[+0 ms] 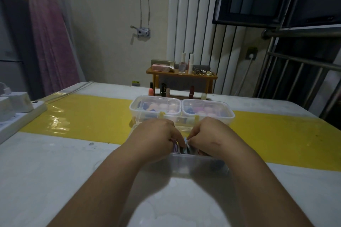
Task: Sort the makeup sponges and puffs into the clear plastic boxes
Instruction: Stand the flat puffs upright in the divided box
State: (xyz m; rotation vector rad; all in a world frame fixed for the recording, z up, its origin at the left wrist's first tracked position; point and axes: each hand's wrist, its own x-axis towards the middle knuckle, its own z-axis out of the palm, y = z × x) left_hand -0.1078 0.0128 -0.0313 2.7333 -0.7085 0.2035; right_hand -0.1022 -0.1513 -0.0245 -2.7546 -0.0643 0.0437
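Observation:
A clear plastic box [199,164] stands on the table in front of me, and both hands reach into it. My left hand [155,136] and my right hand [212,134] have their fingers curled down over flat puffs [185,145] that stand on edge inside; the fingertips pinch them where the hands meet. Behind the hands two closed clear boxes stand side by side: the left box [155,107] and the right box [208,109], each with pink, peach and blue sponges inside. My hands hide most of the near box's contents.
A yellow strip [83,116] runs across the white table. Lipsticks and small bottles [163,89] stand behind the boxes, under a small wooden shelf [181,75] with cosmetics. A white power strip with plugs [16,110] lies at the left edge.

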